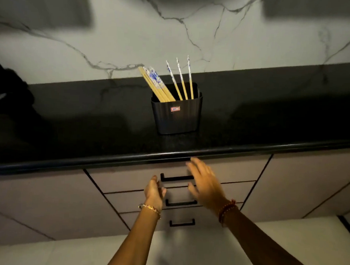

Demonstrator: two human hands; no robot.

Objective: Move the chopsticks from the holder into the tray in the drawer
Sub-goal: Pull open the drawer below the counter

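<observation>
Two empty hands, left hand (154, 192) and right hand (205, 182), fingers loosely spread, near closed drawer (138, 181); chopsticks (169, 82) in holder (177, 116).

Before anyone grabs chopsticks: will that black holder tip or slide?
The holder probably tips easily: it is taller than its base is wide, and most chopsticks lean left. It looks like thin plastic, so likely light. On the glossy counter it may slide when nudged.

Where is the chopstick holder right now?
In the head view, the black holder stands upright at centre frame on the black countertop, chopsticks inside, above the closed top drawer.
</observation>
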